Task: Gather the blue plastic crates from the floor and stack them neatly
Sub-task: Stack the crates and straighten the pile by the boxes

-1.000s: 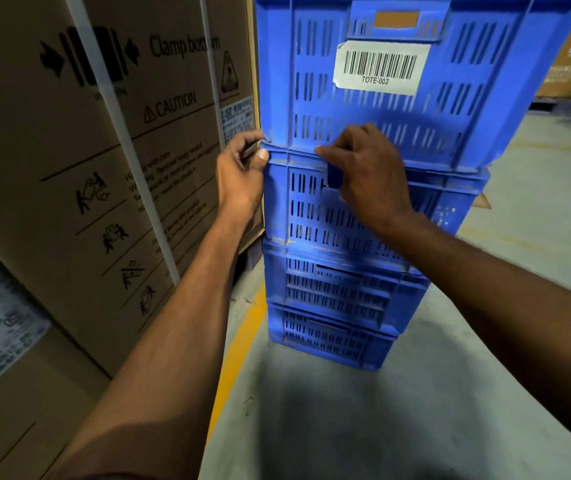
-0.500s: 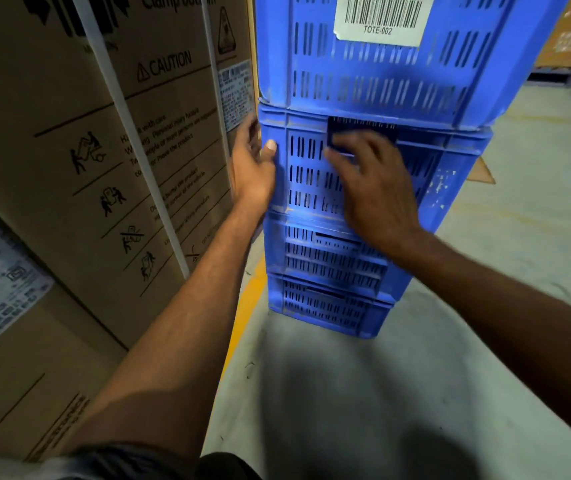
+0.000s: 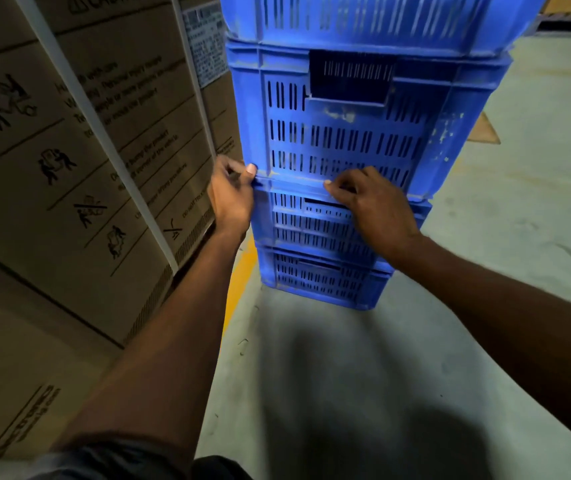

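A tall stack of blue slotted plastic crates (image 3: 342, 140) stands on the concrete floor in front of me. My left hand (image 3: 230, 195) pinches the left corner of the rim of the third crate (image 3: 311, 223) from the top in view. My right hand (image 3: 374, 206) rests on that same rim near its front handle slot, fingers curled onto the edge. The bottom crate (image 3: 322, 278) sits on the floor. The top of the stack runs out of the frame.
Large strapped cardboard boxes (image 3: 69, 150) form a wall close on the left, nearly touching the stack. A yellow floor line (image 3: 239, 278) runs between boxes and crates. Grey concrete floor (image 3: 519, 237) lies to the right, with a cardboard piece (image 3: 483, 131) behind the stack.
Both hands have slid down the stack from the upper joint to the rim of a lower crate. My view has tilted downward, and the barcode label has left the frame.
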### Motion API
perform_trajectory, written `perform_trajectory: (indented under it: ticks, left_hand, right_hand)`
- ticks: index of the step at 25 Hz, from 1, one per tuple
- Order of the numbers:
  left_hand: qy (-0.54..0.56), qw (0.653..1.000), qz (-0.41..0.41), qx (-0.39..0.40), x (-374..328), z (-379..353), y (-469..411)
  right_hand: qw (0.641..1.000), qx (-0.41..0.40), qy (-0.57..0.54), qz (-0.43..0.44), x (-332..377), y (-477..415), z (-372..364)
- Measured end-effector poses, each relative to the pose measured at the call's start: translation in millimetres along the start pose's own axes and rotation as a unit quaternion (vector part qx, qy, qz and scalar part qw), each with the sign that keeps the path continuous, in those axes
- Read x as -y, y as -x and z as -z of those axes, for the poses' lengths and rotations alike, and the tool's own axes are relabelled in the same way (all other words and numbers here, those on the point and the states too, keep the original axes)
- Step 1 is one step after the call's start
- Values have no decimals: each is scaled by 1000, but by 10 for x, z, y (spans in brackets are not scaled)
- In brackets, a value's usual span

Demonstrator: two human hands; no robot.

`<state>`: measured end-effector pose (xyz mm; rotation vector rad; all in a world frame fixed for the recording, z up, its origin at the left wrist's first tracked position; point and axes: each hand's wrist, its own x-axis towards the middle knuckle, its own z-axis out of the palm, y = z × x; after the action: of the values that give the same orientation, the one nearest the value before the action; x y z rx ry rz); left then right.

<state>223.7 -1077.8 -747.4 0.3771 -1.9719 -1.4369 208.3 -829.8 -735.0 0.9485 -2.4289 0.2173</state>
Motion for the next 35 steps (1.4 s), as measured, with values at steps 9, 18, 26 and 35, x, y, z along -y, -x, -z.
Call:
perform_trajectory:
  ticks: [9,18,26,35]
  left_hand:
    - [-41,999,-6,-15,39,-21,2]
    - [-47,985,30,-161,-97,-497,347]
    - [-19,997,78,-2,-1424,-630,1042]
    - [-25,992,114,53,-3917,-582,749]
  right_hand:
    - [999,-31,8,-22,4,193,-38]
    - [999,-26,41,-23,-132,580,-24]
    - [984,158,-53,-62,-355,372,1385]
    - [967,188,-92,-146,-944,-549,3284]
